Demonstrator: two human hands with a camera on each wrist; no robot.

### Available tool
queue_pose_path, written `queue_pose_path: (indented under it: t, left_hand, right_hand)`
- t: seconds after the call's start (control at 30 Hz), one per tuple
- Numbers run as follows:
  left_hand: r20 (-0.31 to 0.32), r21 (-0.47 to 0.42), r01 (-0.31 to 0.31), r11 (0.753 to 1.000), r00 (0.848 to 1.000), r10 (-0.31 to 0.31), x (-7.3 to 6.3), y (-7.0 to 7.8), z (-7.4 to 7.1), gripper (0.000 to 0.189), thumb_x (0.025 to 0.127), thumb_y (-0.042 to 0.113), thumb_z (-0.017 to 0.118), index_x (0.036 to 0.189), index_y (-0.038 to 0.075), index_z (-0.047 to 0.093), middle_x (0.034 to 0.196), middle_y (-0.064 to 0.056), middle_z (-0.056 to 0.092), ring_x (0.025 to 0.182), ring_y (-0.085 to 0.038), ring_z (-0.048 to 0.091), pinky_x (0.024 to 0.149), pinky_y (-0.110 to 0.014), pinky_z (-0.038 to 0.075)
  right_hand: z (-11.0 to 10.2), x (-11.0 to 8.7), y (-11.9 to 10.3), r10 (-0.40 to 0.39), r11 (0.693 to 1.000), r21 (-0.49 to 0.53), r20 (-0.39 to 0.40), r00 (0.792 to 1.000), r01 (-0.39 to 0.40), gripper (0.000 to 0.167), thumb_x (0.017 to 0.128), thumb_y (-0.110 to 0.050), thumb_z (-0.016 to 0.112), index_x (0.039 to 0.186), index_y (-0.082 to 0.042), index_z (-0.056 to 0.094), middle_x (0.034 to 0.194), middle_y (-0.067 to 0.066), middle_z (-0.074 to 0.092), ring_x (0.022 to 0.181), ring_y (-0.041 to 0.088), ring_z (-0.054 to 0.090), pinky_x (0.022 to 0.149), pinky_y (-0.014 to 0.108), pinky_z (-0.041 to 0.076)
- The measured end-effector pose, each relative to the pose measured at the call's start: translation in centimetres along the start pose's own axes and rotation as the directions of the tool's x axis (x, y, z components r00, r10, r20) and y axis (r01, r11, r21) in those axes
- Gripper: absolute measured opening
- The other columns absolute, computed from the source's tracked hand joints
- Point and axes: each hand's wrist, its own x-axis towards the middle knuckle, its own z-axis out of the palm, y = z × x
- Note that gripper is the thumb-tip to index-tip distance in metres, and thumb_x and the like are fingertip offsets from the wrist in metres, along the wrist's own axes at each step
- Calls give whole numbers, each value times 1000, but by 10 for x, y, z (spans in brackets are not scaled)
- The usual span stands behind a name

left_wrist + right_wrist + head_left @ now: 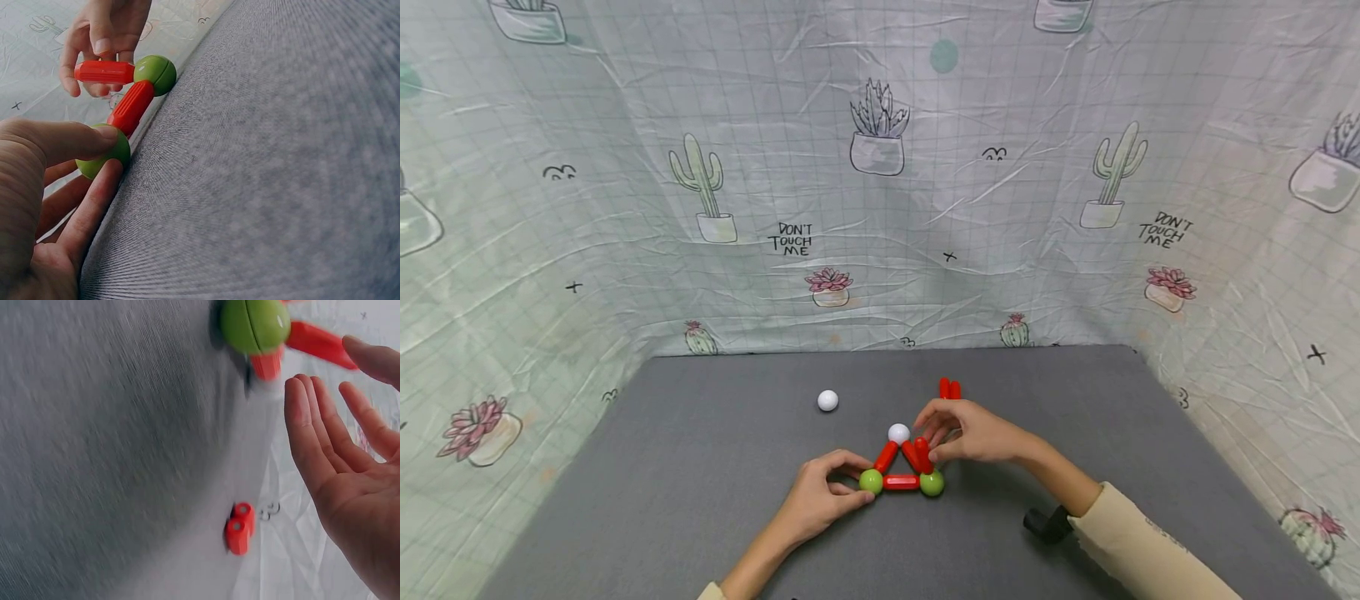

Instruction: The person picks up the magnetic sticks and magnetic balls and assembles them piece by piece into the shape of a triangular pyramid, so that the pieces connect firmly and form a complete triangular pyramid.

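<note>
On the grey table lies a triangle of red rods, its bottom rod (901,482) joining a left green ball (871,481) and a right green ball (932,482). A white ball (898,434) forms the far corner. My left hand (823,496) pinches the left green ball between thumb and fingers. From the right green ball rises another red rod (922,456), standing up from the triangle. My right hand (973,429) is beside this rod, thumb tip (359,353) right at its upper end, while the other fingers are spread apart from it.
A loose white ball (827,401) sits toward the back of the table. Two loose red rods (237,534) lie side by side beyond my right hand. A black object (1047,525) shows by the right forearm. Patterned cloth (880,217) encloses the back and sides.
</note>
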Motion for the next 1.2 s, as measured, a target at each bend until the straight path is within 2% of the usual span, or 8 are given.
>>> queue_pose_path:
  t: [0.27,0.4,0.5,0.67,0.73,0.83,1.0,1.2]
  left_hand:
    - [3,-2,2,1000,1000,-2,-1,0,-1,37,79,12,89,112,8,74,106,-16,74,91,-14,73,72,-23,63]
    - [1,-3,11,1000,1000,-11,-1,0,0,36,79,11,89,112,8,74,105,-16,74,90,-15,73,72,-23,62]
    - [3,-7,16,1000,1000,-16,-2,1,0,37,79,11,89,113,8,74,106,-16,73,91,-15,73,72,-23,62]
    - [0,-6,17,1000,1000,-17,-1,0,1,37,79,11,89,113,8,74,105,-16,73,88,-13,73,71,-22,62]
    - [-3,-2,14,1000,1000,-14,0,0,1,37,79,11,89,113,8,74,105,-16,74,87,-13,73,71,-22,62]
    - [-4,0,12,1000,1000,-12,0,0,0,36,79,10,89,112,8,74,105,-16,73,90,-14,72,72,-23,62]
    - [1,-4,14,1000,1000,-14,0,-1,0,37,79,10,89,113,8,74,106,-16,73,91,-16,73,73,-23,62]
    - [7,-7,10,1000,1000,-10,0,-1,0,36,80,10,89,113,8,74,106,-17,73,90,-15,73,72,-23,62]
  right_hand:
    - [-34,9,17,10,1000,-14,-93,996,-11,37,93,-2,73,126,8,59,116,34,65,100,27,70,85,27,60]
    - [-48,16,30,64,998,3,-163,985,-64,36,94,1,67,127,12,57,116,35,65,99,32,71,86,42,63]
    - [-56,22,40,112,993,0,-228,967,-115,38,94,2,65,129,14,56,118,35,65,98,31,71,86,52,62]
    - [-63,30,51,219,969,-33,-335,916,-244,40,93,-3,70,130,9,60,119,29,67,94,27,71,84,46,63]
    - [-64,33,55,264,956,-36,-336,904,-292,42,94,-6,71,132,8,60,121,27,66,94,25,71,84,42,63]
    - [-66,37,59,299,945,-35,-300,906,-324,46,95,-8,71,136,8,58,124,28,64,95,24,69,84,39,63]
    - [-66,39,64,291,947,-54,-270,918,-316,44,95,-9,71,134,9,60,126,29,65,94,23,69,82,39,62]
    - [-65,38,63,302,944,-44,-285,910,-328,37,93,-8,73,124,9,63,114,23,68,90,22,68,82,40,61]
